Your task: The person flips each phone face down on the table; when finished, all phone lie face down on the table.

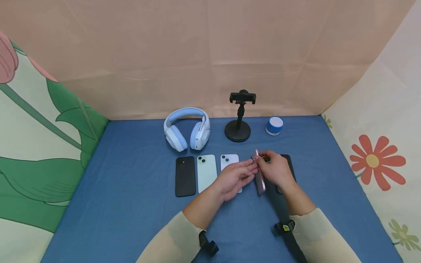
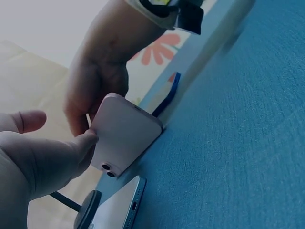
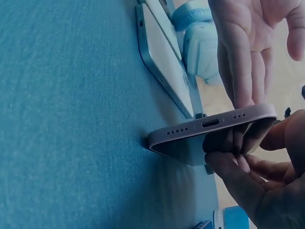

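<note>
A pink phone stands tilted on its long edge on the blue cloth. My right hand pinches its upper part between thumb and fingers, as the right wrist view also shows. The straight fingers of my left hand touch the pink phone's back, with the left thumb held away from it. Below the left hand lies a pale lavender phone, partly hidden. Beneath the right hand a dark phone is mostly covered. The pink phone's dark screen side faces the right palm.
A pale green phone and a black phone lie in a row to the left. Behind them stand light-blue headphones, a black phone stand and a blue jar with a white lid. Patterned cloth walls border the table.
</note>
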A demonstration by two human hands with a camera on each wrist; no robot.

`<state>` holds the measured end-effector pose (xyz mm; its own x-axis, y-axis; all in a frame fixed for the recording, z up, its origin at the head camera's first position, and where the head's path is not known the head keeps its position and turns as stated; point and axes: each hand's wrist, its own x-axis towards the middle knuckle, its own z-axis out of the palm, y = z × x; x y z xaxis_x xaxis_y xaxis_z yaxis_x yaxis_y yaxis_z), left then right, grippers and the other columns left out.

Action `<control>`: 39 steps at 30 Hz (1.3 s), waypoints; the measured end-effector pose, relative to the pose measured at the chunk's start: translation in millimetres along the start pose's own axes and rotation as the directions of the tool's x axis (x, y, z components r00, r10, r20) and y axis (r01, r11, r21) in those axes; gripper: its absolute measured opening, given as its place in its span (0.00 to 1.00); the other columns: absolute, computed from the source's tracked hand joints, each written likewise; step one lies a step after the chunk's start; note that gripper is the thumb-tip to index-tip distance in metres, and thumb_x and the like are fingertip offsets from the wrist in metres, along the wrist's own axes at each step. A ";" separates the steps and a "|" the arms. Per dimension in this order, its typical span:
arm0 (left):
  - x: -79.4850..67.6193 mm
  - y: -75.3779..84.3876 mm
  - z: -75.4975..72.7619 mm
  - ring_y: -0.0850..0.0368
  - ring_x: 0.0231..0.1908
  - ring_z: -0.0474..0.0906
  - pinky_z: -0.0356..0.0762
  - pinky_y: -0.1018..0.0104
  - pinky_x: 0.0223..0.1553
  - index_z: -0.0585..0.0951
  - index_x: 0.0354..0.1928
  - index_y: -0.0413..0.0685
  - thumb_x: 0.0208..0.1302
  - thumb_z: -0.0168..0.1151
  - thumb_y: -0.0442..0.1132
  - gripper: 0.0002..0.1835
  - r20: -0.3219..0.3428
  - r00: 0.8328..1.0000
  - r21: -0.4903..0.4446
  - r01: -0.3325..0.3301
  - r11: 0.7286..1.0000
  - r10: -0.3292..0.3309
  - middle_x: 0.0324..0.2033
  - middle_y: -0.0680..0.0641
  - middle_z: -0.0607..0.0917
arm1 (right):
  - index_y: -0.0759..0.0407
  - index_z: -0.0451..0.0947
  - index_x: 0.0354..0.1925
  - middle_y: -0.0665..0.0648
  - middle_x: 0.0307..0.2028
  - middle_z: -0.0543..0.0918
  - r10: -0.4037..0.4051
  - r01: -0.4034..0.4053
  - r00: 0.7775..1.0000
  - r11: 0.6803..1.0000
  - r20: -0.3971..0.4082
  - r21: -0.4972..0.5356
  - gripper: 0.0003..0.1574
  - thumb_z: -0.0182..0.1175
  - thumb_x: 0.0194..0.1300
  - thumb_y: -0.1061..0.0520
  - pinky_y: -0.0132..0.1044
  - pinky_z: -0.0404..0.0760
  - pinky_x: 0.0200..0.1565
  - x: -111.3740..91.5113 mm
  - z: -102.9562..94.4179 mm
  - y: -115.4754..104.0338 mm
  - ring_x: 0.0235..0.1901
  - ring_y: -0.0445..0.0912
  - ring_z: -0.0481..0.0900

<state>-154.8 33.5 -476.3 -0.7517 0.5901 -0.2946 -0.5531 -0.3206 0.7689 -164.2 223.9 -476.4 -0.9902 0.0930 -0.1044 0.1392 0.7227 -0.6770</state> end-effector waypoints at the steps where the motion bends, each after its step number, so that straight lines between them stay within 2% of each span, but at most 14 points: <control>1: 0.5 -0.9 -0.1 0.47 0.72 0.68 0.61 0.51 0.74 0.62 0.77 0.32 0.73 0.50 0.26 0.31 0.001 1.000 -0.001 -0.002 1.000 0.002 0.72 0.40 0.73 | 0.64 0.81 0.59 0.64 0.47 0.87 0.001 -0.001 1.000 1.000 -0.004 -0.004 0.27 0.56 0.76 0.45 0.46 0.84 0.38 0.1 0.0 0.2 0.40 0.53 0.85; 6: 0.3 -5.2 -2.5 0.46 0.73 0.67 0.59 0.50 0.75 0.59 0.78 0.31 0.74 0.51 0.27 0.33 -0.020 0.999 -0.005 0.032 0.999 -0.032 0.73 0.38 0.70 | 0.66 0.82 0.56 0.62 0.40 0.87 -0.008 0.008 1.000 1.000 -0.030 -0.017 0.25 0.57 0.75 0.48 0.41 0.80 0.32 1.4 -0.8 0.9 0.34 0.51 0.83; 12: 1.8 -11.9 -5.7 0.42 0.76 0.61 0.55 0.46 0.76 0.55 0.79 0.32 0.75 0.51 0.30 0.34 -0.039 0.996 -0.018 0.078 0.997 -0.079 0.75 0.36 0.66 | 0.66 0.84 0.53 0.61 0.38 0.87 -0.009 0.007 0.998 1.000 -0.059 -0.028 0.23 0.57 0.74 0.50 0.42 0.80 0.34 1.6 -4.9 3.2 0.33 0.51 0.82; 22: 8.9 -21.7 -9.4 0.40 0.76 0.59 0.53 0.45 0.77 0.56 0.78 0.29 0.73 0.52 0.29 0.35 -0.086 0.992 -0.061 0.084 0.995 -0.089 0.75 0.32 0.63 | 0.69 0.84 0.51 0.62 0.38 0.87 -0.022 0.021 0.997 0.999 -0.076 -0.026 0.22 0.58 0.74 0.52 0.45 0.80 0.36 0.5 -9.0 7.1 0.34 0.52 0.82; 32: 7.0 -20.5 -8.5 0.41 0.75 0.61 0.55 0.46 0.76 0.58 0.77 0.28 0.74 0.54 0.31 0.34 -0.110 0.990 -0.025 0.080 0.996 -0.083 0.74 0.33 0.66 | 0.67 0.85 0.51 0.62 0.36 0.86 0.044 -0.044 0.996 0.999 -0.078 0.001 0.21 0.57 0.76 0.51 0.40 0.78 0.32 0.9 -6.4 13.7 0.33 0.52 0.80; 39: 5.7 -19.9 -8.8 0.44 0.73 0.64 0.59 0.49 0.75 0.61 0.77 0.29 0.74 0.55 0.32 0.33 -0.138 0.987 0.006 0.090 0.996 -0.088 0.73 0.36 0.69 | 0.66 0.87 0.49 0.63 0.37 0.87 0.073 -0.072 0.991 0.997 -0.109 0.007 0.19 0.59 0.75 0.52 0.40 0.78 0.33 3.2 -4.8 20.7 0.35 0.53 0.81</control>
<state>-151.3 36.7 -498.2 -0.7424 0.5081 -0.4366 -0.6162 -0.2621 0.7427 -164.5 242.4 -487.2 -0.9729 0.2193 -0.0732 0.2105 0.7090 -0.6731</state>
